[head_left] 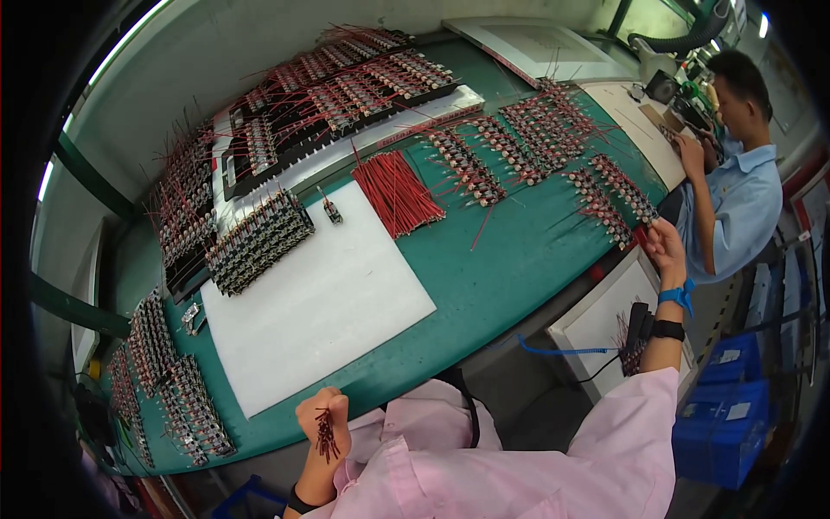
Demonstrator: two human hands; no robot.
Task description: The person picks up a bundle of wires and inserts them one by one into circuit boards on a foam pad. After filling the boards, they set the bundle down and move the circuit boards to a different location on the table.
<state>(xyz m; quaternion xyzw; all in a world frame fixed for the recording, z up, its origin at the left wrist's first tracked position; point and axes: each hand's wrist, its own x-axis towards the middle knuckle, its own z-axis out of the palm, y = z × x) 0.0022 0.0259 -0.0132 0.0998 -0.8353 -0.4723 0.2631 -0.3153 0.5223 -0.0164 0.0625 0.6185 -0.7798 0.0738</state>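
My left hand (323,426) is a closed fist at the table's front edge, wrapped round a bundle of thin wires (327,435) whose dark red ends poke out. At the right edge of the table, my right hand (666,247) has its fingertips pinched at the near end of a row of small circuit boards with red wires (624,189). A second, shorter row of boards (599,208) lies just left of it. Red wires (398,193) lie in a flat pile at mid-table, beside a white foam sheet (328,320).
Stacked circuit boards (262,240) and one single board (332,211) rest on the foam. More rows fill black trays (346,121) at the back and the table's left end (177,381). A co-worker (739,173) sits at right, beyond a white box (596,333) and blue bins (722,415).
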